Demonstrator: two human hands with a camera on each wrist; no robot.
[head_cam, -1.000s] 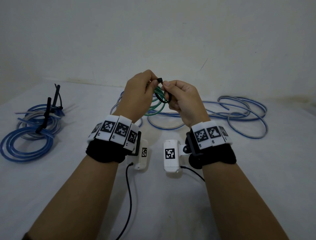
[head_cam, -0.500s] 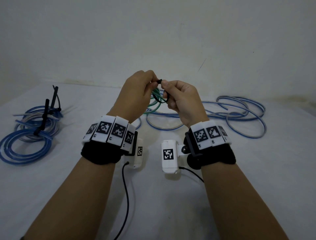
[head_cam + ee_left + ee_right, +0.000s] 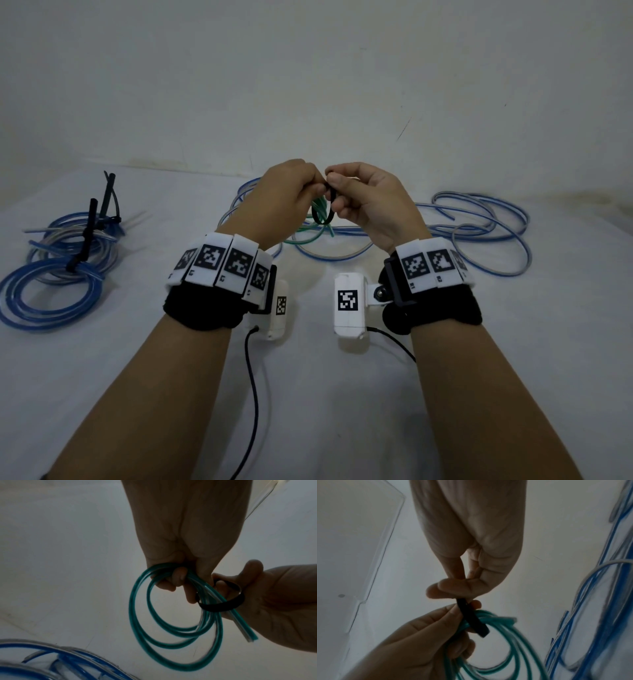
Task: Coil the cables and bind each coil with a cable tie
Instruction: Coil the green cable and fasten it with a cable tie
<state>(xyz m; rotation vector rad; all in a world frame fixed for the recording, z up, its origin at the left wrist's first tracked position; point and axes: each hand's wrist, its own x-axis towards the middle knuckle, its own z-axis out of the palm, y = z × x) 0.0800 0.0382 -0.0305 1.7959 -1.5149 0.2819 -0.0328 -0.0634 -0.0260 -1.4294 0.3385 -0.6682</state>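
Observation:
A small coil of green cable [image 3: 173, 626] hangs from my left hand [image 3: 291, 195], whose curled fingers grip its top above the table. A black cable tie [image 3: 221, 604] loops around the coil's strands. My right hand [image 3: 363, 198] pinches the tie's upper end [image 3: 462, 603] between thumb and forefinger, right against the left hand's fingertips. In the head view the green coil [image 3: 317, 219] and the tie [image 3: 327, 212] show only partly between the two hands. The tie's head is hidden by the fingers.
Two blue coils [image 3: 58, 270] bound with black ties [image 3: 87, 240] lie at the left of the white table [image 3: 325, 394]. A long loose blue and clear cable [image 3: 479, 233] sprawls behind and to the right of my hands. A wall stands close behind.
Both hands have stayed together over the table with the green coil. The right hand's pinch has shifted up along the tie, and the tie's small black head no longer shows above the fingers.

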